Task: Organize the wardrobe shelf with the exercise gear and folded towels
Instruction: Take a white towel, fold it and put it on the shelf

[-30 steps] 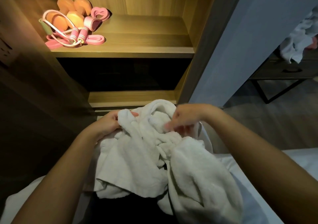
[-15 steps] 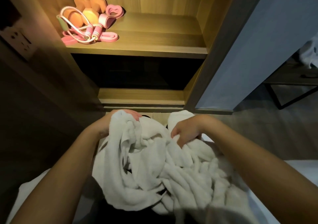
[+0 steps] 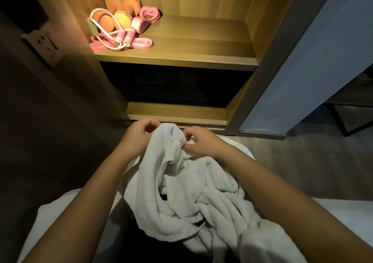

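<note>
Right hand (image 3: 198,141) apparently nearer towel (image 3: 181,184) top

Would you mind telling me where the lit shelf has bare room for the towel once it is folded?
The lit shelf is bare from the pink bands rightward to its right wall, front edge to back. Its left end is crowded: orange dumbbells, jump rope and bands heaped together. The lower ledge looks bare too, though the recess above it is dark.

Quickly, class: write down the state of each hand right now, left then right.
Left hand: closed, grip on the top edge of the white towel.
Right hand: closed, pinching a bunched fold of the same towel.
</note>
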`<move>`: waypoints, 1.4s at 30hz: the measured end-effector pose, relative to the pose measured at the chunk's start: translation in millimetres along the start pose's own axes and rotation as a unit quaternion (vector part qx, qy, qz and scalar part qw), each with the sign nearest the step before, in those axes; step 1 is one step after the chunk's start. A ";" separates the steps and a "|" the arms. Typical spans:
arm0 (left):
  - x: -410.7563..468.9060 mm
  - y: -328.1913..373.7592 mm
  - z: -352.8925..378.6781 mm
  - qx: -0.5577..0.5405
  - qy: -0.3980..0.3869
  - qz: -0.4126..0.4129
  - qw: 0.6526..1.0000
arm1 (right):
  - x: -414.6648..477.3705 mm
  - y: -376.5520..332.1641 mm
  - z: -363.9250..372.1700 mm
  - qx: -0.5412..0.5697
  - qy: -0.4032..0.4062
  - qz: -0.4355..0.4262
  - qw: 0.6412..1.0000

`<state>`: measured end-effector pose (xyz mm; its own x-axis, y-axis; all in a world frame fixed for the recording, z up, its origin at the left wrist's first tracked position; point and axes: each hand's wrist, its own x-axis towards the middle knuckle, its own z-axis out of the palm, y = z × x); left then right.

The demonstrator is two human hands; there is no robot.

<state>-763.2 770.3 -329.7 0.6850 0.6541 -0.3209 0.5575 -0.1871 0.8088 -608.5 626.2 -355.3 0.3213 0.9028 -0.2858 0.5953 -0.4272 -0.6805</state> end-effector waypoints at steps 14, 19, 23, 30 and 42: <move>1.3 26.4 0.7 0.037 -0.126 -0.113 0.985 | -2.1 20.1 -32.0 -0.087 0.132 0.158 0.975; 13.1 25.9 10.0 -0.052 -0.111 -0.107 0.987 | -11.1 7.4 -27.1 0.058 0.039 -0.028 0.997; 8.9 13.5 3.7 0.080 -0.024 -0.038 0.996 | 5.3 9.8 -15.1 -0.081 0.055 0.056 0.994; -4.6 -2.9 -19.3 0.170 -0.133 -0.091 0.972 | 31.2 9.8 -10.0 -0.053 0.036 0.203 0.977; -34.4 -16.4 16.4 0.252 0.037 0.152 0.955 | 27.2 16.0 -10.7 0.116 0.091 0.290 0.946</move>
<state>-788.2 738.9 -340.0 0.8267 0.5597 -0.0580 0.5056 -0.6935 0.5133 -582.3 643.4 -366.7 0.6777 0.4872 -0.5508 0.1089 -0.8073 -0.5800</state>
